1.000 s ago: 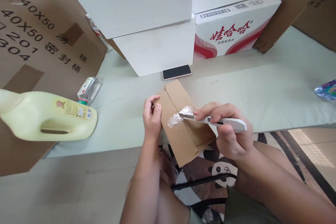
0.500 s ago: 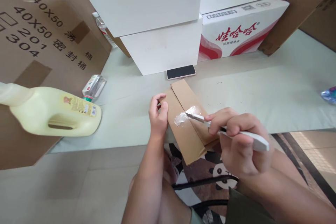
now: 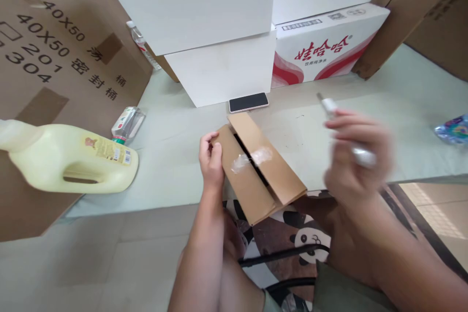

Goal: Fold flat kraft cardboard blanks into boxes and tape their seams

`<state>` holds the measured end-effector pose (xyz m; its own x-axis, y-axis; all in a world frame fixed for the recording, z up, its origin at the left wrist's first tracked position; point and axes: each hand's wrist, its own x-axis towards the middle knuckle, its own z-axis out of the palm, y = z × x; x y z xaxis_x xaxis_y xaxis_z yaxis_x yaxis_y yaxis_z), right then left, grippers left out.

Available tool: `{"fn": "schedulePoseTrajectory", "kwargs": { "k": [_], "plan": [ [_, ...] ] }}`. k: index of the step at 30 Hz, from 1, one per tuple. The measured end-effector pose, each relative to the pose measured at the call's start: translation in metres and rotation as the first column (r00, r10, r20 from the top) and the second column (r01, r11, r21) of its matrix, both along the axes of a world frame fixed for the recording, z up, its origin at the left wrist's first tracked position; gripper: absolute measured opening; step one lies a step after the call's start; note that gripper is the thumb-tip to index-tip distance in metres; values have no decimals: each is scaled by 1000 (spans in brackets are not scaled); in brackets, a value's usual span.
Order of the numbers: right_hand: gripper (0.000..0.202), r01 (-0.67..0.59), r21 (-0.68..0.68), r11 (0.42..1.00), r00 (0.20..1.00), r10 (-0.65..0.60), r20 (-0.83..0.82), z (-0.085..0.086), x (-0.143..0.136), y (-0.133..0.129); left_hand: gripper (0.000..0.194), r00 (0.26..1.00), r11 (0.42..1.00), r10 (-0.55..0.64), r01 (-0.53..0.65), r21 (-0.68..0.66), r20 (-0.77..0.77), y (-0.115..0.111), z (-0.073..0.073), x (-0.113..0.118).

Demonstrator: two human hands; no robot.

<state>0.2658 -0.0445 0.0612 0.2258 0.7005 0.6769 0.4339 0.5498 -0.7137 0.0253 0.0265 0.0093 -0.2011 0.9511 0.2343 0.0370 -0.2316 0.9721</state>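
A small brown cardboard box rests at the table's front edge, tilted in my view. Its two top flaps stand slightly apart, with a dark gap between them and clear tape stuck on both sides. My left hand grips the box by its left side, fingers curled at the far corner. To the right, raised off the box, my right hand is closed around a white utility knife. The hand and knife are blurred by motion, and the blade points away toward the back.
Behind the box lies a phone, against stacked white cartons. A yellow jug and a clear bottle lie at left beside a large printed carton. A blue plastic packet sits at the far right.
My right hand has lifted the knife off the taped seam and moved up and to the right. The flaps have parted along the seam. My left hand keeps its hold.
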Motion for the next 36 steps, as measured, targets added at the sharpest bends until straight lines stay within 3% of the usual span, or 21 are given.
{"fn": "schedulePoseTrajectory", "kwargs": {
  "k": [2, 6, 9, 11, 13, 16, 18, 20, 26, 31, 36],
  "plan": [
    [9, 55, -10, 998, 986, -53, 159, -25, 1, 20, 36, 998, 999, 34, -33, -10, 47, 2, 2, -7],
    [12, 108, -290, 951, 918, 17, 397, -75, 13, 44, 38, 989, 999, 16, -11, -31, 147, 6, 4, -23],
    [15, 125, -388, 913, 877, 81, 474, -90, 20, 47, 34, 991, 998, 44, -38, -45, 126, 10, -1, -31],
    [18, 81, -432, 898, 888, 132, 441, -88, 19, 45, 34, 997, 996, 60, -57, -63, 47, 10, -7, -31],
    [26, -21, -507, 861, 931, 202, 303, -81, 17, 41, 37, 1000, 989, 4, -1, -146, 17, 9, -11, -29],
    [41, -198, -590, 782, 969, 248, 4, -71, 14, 33, 35, 995, 960, -41, 65, -271, 93, 7, -12, -23],
    [43, -258, -606, 753, 964, 246, -104, -71, 14, 28, 37, 986, 961, -11, 57, -270, 169, 6, -8, -21],
    [44, -289, -588, 755, 956, 258, -140, -74, 15, 26, 44, 972, 963, -31, 91, -254, 232, 6, -6, -20],
    [59, -285, -356, 890, 947, 206, -245, -79, 17, 25, 56, 972, 952, -141, 186, -243, 190, 11, -11, -24],
    [79, -420, -341, 841, 896, 326, -301, -78, 15, 22, 58, 951, 956, -101, 174, -235, 292, 10, -5, -26],
    [71, -455, -342, 822, 861, 309, -404, -83, 11, 24, 60, 962, 960, -43, 114, -255, 269, 10, 5, -32]
  ]
}}
